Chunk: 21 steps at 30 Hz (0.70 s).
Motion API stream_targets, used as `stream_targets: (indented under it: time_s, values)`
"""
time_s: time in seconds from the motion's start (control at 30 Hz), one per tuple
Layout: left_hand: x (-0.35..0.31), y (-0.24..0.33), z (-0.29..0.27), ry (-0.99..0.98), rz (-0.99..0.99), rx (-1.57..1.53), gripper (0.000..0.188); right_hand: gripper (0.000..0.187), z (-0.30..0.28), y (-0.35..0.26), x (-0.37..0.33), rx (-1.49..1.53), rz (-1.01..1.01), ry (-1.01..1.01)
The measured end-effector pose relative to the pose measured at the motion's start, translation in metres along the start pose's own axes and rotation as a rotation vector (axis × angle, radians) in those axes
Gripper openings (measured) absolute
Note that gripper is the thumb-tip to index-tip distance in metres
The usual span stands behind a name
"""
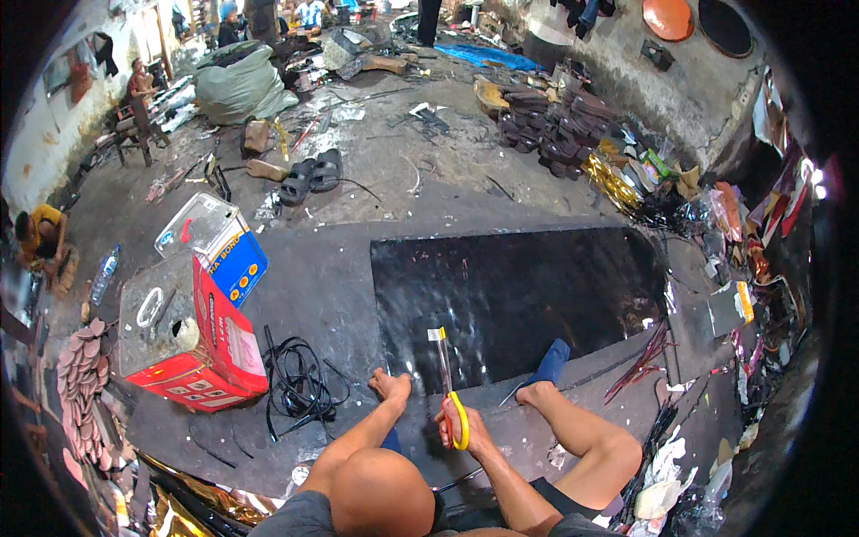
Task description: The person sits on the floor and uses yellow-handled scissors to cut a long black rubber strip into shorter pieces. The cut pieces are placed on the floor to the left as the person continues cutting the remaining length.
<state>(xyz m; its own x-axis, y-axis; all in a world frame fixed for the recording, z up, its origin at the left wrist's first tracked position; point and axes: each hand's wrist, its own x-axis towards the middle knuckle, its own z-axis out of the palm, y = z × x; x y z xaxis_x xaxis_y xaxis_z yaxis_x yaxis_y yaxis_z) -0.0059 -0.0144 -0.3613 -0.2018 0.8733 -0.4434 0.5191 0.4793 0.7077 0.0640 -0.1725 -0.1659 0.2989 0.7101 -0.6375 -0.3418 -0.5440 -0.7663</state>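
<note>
Yellow-handled scissors [443, 365] are gripped in my right hand [461, 428], the long blades pointing away from me over the near edge of a black sheet [510, 300]. A small pale and yellow patch shows at the blade end. Near the sheet's front left corner is my left hand [391, 386], its fingers bent and bunched down at the edge; what they pinch, if anything, is hidden. The sheet lies flat on the grey floor covering. My foot in a blue slipper [553, 361] rests on its near right edge.
To my left stands a red and white metal can [210, 358] beside a tangle of black strips [304, 385]. Pinkish sole-shaped pieces [80, 385] pile up at far left. Ahead lie black sandals [311, 176] and a dark heap of soles [555, 130]. Dark red strips [640, 358] lie at right.
</note>
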Motion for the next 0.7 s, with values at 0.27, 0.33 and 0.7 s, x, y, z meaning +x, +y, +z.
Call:
stream_targets:
  time_s: [0.27,0.33,0.7]
  values:
    - [0.008,0.011,-0.015,-0.290,0.114,0.235,0.033,0.054,0.000,0.011,0.021,0.073,0.077,0.011]
    - [0.011,0.024,-0.024,-0.190,0.127,0.153,0.030,0.055,-0.002,0.011,0.024,0.055,0.022,0.004]
    - [0.046,-0.015,-0.052,-0.172,0.110,0.192,0.025,0.058,-0.013,0.036,0.027,-0.016,0.179,0.043]
